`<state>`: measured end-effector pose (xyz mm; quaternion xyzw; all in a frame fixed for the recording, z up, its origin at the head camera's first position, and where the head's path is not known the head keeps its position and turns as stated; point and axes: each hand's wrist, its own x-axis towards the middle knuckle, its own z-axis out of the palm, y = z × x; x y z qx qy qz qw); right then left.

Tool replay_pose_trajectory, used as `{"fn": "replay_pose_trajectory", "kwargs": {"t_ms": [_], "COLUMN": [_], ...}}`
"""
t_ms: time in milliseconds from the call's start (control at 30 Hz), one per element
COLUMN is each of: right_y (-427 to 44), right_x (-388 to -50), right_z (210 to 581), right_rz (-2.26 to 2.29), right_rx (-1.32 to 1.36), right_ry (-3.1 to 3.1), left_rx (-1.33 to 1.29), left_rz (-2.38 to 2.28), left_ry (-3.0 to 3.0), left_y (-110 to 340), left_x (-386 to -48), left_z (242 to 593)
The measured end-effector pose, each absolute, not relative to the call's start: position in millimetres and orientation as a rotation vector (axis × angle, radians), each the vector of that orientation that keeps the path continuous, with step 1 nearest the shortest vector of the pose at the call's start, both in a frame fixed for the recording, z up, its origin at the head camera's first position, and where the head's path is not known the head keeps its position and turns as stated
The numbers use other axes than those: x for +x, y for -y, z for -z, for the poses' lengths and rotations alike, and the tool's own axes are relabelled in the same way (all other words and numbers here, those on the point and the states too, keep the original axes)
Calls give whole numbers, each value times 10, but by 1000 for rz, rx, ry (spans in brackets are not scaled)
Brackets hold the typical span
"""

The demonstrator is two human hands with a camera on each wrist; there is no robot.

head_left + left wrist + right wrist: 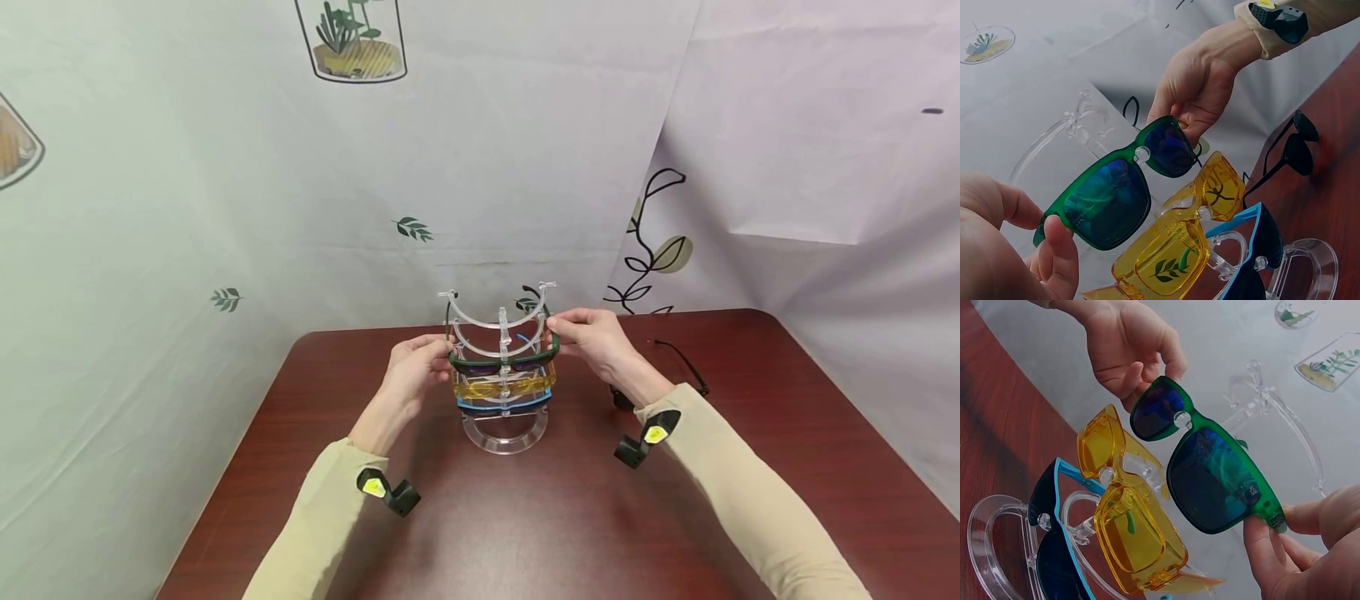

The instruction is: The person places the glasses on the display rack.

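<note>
Green-framed sunglasses [1107,203] with dark bluish lenses sit across a clear display stand [505,446], their bridge at one of its round pegs. My left hand [412,373] pinches one end of the green frame between thumb and fingers. At the opposite end my right hand [600,342] pinches the frame in the same manner. Just beneath on the stand are yellow see-through glasses [1138,531], and under those, blue-framed sunglasses [1054,544] with dark lenses. The stand's top curved arm [498,323] holds no glasses.
Dark sunglasses [1297,153] lie on the reddish-brown table [540,525] to the right of the stand, partly behind my right forearm. A printed cloth backdrop [525,150] hangs close behind the table and along its sides.
</note>
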<state>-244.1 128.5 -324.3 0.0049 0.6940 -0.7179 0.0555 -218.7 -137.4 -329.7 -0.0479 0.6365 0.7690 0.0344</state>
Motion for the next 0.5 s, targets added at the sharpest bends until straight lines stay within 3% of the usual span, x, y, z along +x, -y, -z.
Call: {"fn": "replay_pose_trajectory", "kwargs": {"t_ms": [500], "right_y": [-1287], "right_x": [-2420], "right_z": [3222], "right_rz": [2175], "right_rx": [3], "right_ry": [-2119], "left_rx": [-171], "left_rz": [-2366], "left_ry": [-1986], "left_y": [1344], "left_x": [-2176], "left_z": [3282]}}
